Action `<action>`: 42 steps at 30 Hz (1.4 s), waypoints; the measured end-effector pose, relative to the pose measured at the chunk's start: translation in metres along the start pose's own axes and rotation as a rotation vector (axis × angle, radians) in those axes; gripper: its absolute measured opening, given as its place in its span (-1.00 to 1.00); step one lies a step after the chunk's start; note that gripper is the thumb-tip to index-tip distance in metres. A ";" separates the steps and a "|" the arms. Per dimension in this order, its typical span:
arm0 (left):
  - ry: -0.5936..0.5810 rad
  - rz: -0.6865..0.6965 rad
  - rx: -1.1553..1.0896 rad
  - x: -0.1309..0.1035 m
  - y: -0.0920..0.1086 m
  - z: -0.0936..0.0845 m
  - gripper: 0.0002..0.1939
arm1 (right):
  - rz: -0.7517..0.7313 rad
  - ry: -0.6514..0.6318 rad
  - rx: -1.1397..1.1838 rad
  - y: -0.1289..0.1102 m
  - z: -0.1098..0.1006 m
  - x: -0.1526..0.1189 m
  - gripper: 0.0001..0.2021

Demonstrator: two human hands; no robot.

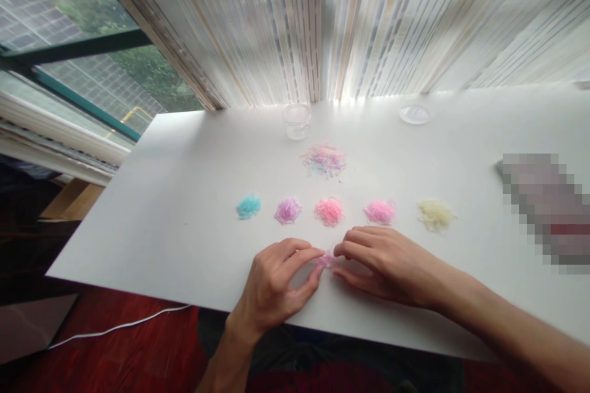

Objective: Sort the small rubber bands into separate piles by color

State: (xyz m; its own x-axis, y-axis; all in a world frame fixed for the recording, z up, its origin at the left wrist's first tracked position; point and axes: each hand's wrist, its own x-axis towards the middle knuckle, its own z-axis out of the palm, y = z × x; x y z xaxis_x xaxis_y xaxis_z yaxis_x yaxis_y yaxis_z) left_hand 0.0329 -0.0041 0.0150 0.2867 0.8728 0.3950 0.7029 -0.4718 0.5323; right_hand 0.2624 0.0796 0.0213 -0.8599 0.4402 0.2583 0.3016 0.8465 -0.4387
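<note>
My left hand [281,279] and my right hand [380,261] meet near the table's front edge, on either side of a small pink-purple pile of thin strands [326,260]. Fingertips of both hands touch this pile, with thumb and fingers curved round its sides; whether any strands are gripped is too small to tell. Beyond the hands lies a row of small piles: teal [249,207], purple [288,210], coral pink [329,212], pink [380,212] and pale yellow [436,215]. Farther back is a loose mixed-colour pile [324,161].
A clear round cup [297,121] stands at the back of the white table [184,166]. Right of it lies a clear lid [415,113]. A pixelated object [548,209] rests at the right. Striped curtains hang behind the table, and a white cable [120,326] crosses the red floor.
</note>
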 end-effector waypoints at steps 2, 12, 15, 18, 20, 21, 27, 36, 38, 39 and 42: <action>0.013 0.013 0.037 0.001 -0.001 0.005 -0.76 | 0.026 -0.050 0.002 0.000 0.001 -0.001 -0.83; -0.014 0.007 0.054 0.001 -0.005 0.010 -0.82 | 0.023 -0.048 -0.002 0.001 0.006 0.000 -0.75; -0.012 0.002 0.048 0.000 -0.006 0.011 -0.83 | 0.031 -0.050 -0.002 0.001 0.007 0.001 -0.75; -0.009 0.000 0.046 0.000 -0.006 0.011 -0.83 | 0.042 -0.053 0.003 0.001 0.006 0.001 -0.79; -0.007 -0.003 0.043 0.000 -0.006 0.011 -0.83 | 0.045 -0.038 0.004 0.002 0.004 0.001 -0.83; -0.007 -0.004 0.041 0.001 -0.006 0.011 -0.83 | 0.044 -0.022 0.003 0.002 0.003 0.001 -0.84; 0.026 -0.033 -0.020 0.001 -0.006 0.008 -0.83 | 0.016 0.121 0.015 0.005 0.000 0.001 -0.85; 0.112 -0.040 -0.206 0.008 0.001 0.009 -0.79 | -0.064 0.295 0.029 -0.001 -0.002 0.002 -0.90; 0.143 -0.018 -0.223 0.010 0.001 0.013 -0.84 | -0.073 0.312 0.039 -0.002 -0.003 0.003 -0.91; 0.161 -0.012 -0.229 0.010 0.001 0.014 -0.85 | -0.076 0.318 0.043 -0.002 -0.004 0.003 -0.91; 0.196 -0.006 -0.243 0.010 0.001 0.016 -0.88 | -0.081 0.327 0.040 -0.002 -0.004 0.004 -0.91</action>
State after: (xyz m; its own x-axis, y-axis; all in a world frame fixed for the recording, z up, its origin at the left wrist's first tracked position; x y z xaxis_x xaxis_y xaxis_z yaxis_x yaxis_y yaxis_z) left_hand 0.0465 0.0064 0.0077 0.1350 0.8461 0.5157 0.5216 -0.5032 0.6891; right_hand 0.2604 0.0807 0.0263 -0.7011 0.4502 0.5530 0.2156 0.8731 -0.4373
